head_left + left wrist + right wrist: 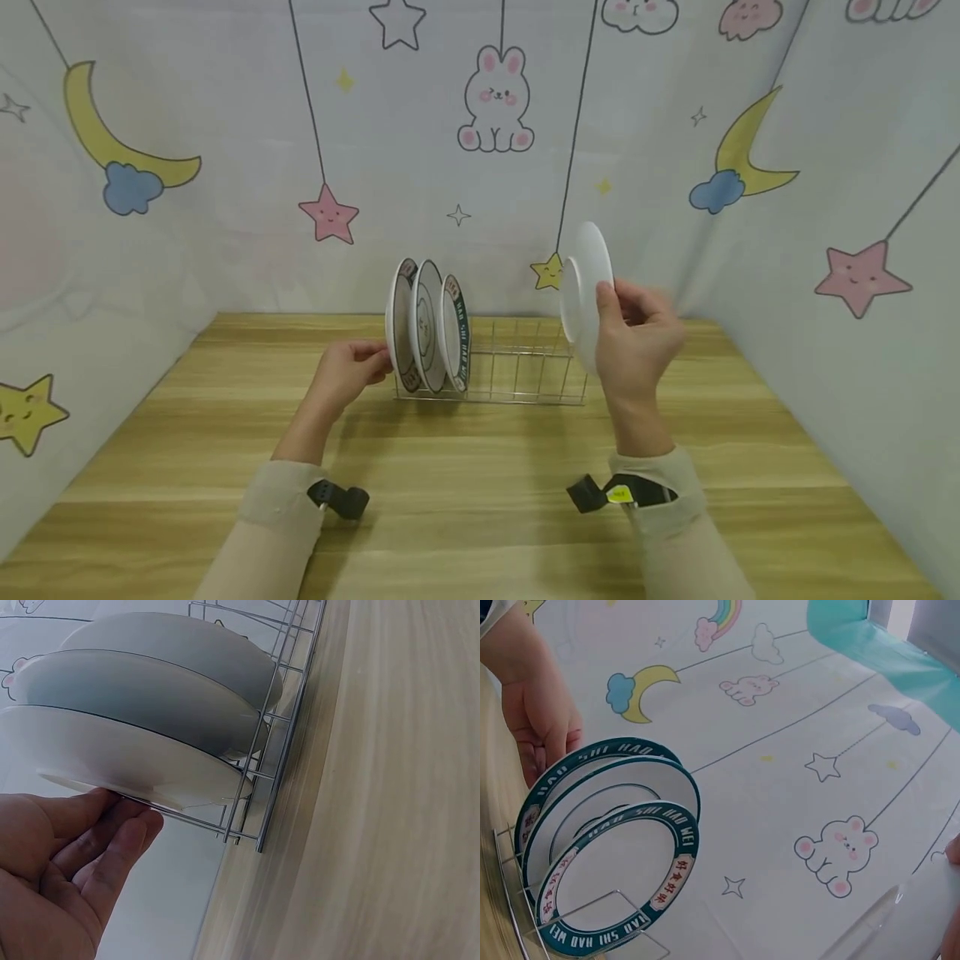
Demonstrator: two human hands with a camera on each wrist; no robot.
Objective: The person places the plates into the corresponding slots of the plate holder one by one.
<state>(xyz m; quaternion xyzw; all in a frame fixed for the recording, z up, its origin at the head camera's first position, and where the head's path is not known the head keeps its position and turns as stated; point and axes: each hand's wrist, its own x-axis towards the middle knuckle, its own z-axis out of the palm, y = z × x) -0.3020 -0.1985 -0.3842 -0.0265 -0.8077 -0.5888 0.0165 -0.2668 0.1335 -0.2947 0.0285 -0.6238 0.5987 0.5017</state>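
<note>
Three round plates with dark green rims stand on edge at the left end of a wire dish rack (517,400): an outer plate (401,333), a middle plate (427,333) and an inner plate (454,333). At that end my left hand (352,371) pinches the rack's end wire, fingertips right beneath the outer plate's back, as the left wrist view shows. My right hand (637,333) grips a white plate (588,292) by its edge, thumb on the underside. This plate is upright, raised by the rack's right end, its back turned left.
The rack stands on a wood-grain table (465,492), near its back edge. White cloth (247,167) printed with stars, moons and a rabbit hangs behind and at both sides. Each wrist wears a black strap with a small camera (588,493).
</note>
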